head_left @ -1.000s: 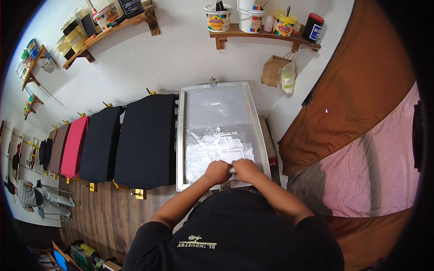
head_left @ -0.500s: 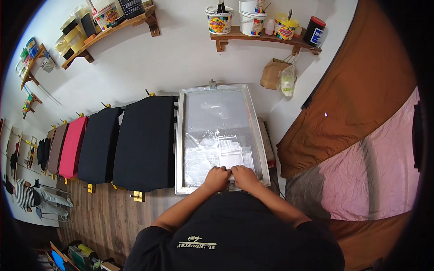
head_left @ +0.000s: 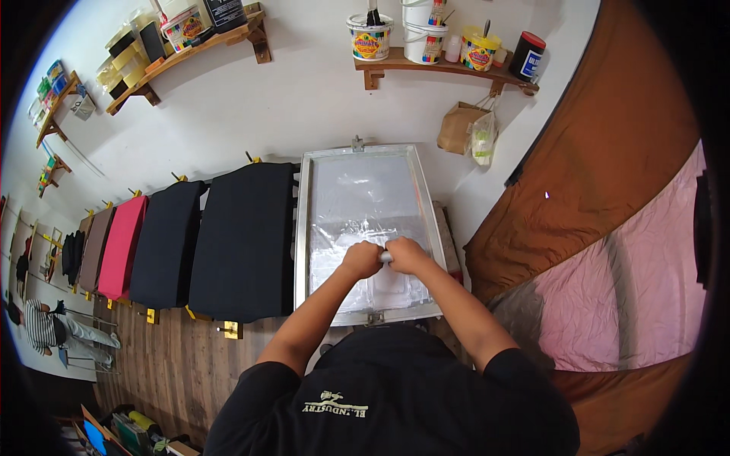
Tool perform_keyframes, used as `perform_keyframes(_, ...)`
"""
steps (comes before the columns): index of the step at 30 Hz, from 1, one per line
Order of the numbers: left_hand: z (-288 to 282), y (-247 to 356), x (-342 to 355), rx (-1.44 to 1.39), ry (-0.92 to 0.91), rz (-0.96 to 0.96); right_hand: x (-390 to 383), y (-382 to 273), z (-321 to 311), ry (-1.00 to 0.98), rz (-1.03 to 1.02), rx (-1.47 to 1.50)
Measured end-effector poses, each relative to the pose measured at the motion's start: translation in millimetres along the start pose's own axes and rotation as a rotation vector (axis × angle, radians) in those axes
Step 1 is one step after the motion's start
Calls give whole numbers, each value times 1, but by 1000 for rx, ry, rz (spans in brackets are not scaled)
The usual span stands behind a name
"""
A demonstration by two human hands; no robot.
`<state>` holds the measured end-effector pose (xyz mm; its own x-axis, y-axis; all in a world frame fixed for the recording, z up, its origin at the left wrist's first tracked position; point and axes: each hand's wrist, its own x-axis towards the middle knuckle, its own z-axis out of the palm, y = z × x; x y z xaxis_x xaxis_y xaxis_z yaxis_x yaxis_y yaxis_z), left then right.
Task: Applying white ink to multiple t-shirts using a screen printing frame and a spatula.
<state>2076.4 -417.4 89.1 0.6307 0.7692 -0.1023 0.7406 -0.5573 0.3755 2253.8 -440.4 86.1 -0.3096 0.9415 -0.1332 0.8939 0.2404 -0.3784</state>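
Note:
A rectangular screen-printing frame (head_left: 426, 281) with a metal rim and pale, glossy mesh lies in front of me, held by small metal clamps at its far and near edges. My left hand (head_left: 361, 260) and my right hand (head_left: 407, 254) are side by side over the lower middle of the screen, both closed on a grey bar (head_left: 386, 258), apparently a squeegee handle. The fingers hide most of the bar, and its blade cannot be made out. Smeared translucent whitish patches cover the mesh around the hands.
Padded boards in black (head_left: 239, 235), pink (head_left: 122, 247) and brown stand left. Shelves (head_left: 426, 61) (head_left: 182, 53) hold buckets and tape rolls. Bags (head_left: 460, 125) hang on the wall. Brown and pink drapes (head_left: 578, 213) are right. A person in stripes (head_left: 42, 327) is far left.
Both hands and the grey bar were near the screen's near edge half a second ago. They are now higher up the mesh, toward its middle, with the arms stretched farther forward.

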Motion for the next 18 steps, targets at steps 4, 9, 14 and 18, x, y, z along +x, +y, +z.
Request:
perform_keyframes(4,1,-4,2,28,-29,45,-2,-1,1,-29,-12,-1)
perform_keyframes(9,3,0,-11,16,-103,82,-20,-7,6,-74,-27,-13)
perform_keyframes(14,13,22,-50,-5,-72,113,-58,-23,15,-112,-26,36)
perform_keyframes(18,10,37,-70,-30,-141,121,-81,-32,17,-175,-3,55)
